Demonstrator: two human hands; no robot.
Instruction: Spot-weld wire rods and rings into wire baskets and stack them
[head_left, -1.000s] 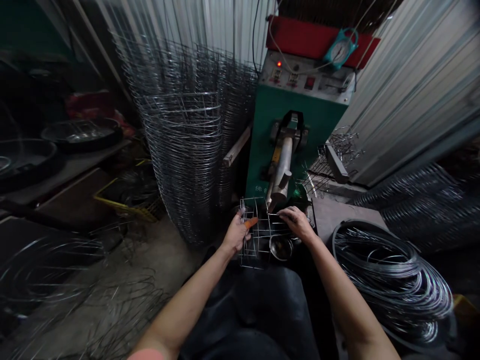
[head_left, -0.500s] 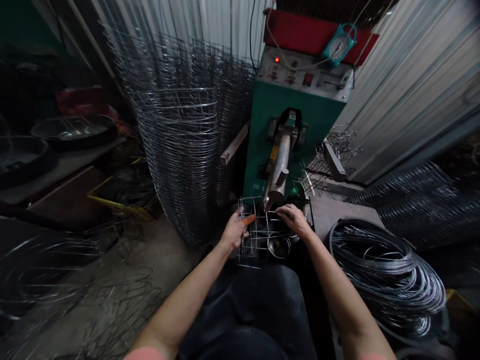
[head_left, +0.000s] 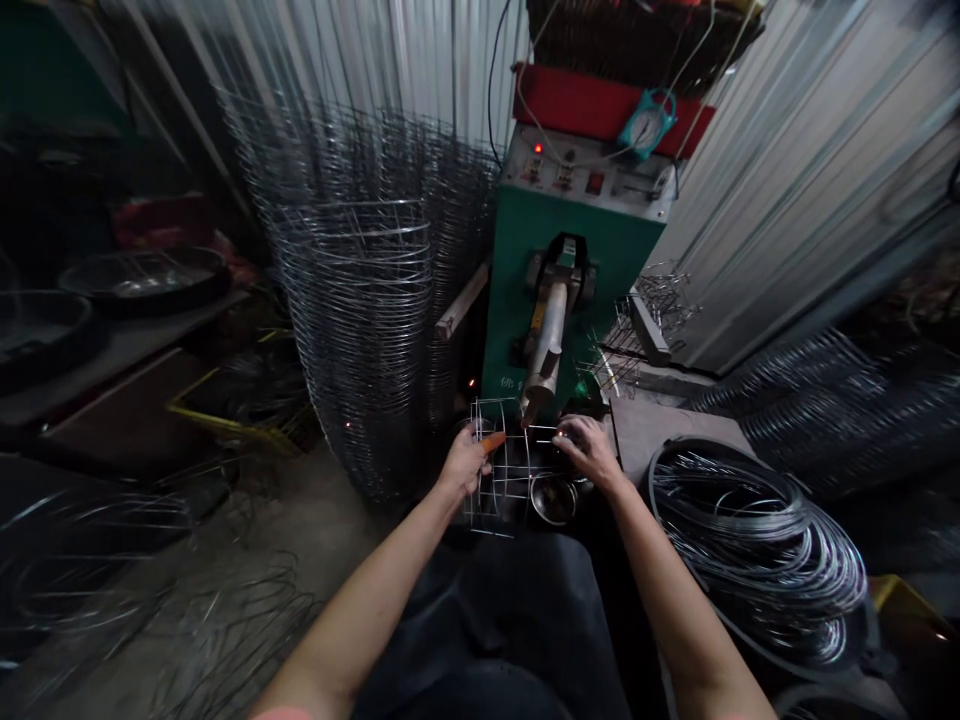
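Note:
My left hand [head_left: 465, 461] grips the left side of a small wire grid basket [head_left: 504, 470], with an orange finger cover on its thumb. My right hand [head_left: 589, 449] is closed on the basket's right top wire. The basket sits under the metal electrode arm [head_left: 546, 348] of a green welding machine [head_left: 570, 250], whose tip touches the grid's upper wire. A small round metal bowl [head_left: 553, 498] lies just below the basket, between my forearms.
A tall stack of wire frames [head_left: 371, 320] stands to the left of the machine. A large coil of wire [head_left: 757, 550] lies at the right. More wire baskets [head_left: 645, 320] rest beside the machine. Loose wire lies on the floor at the left [head_left: 112, 560]. Dark pans [head_left: 142, 280] sit on a bench.
The view has tilted and shifted slightly. Both hands keep their hold on the basket under the electrode. A few small sparks now show near the basket's left.

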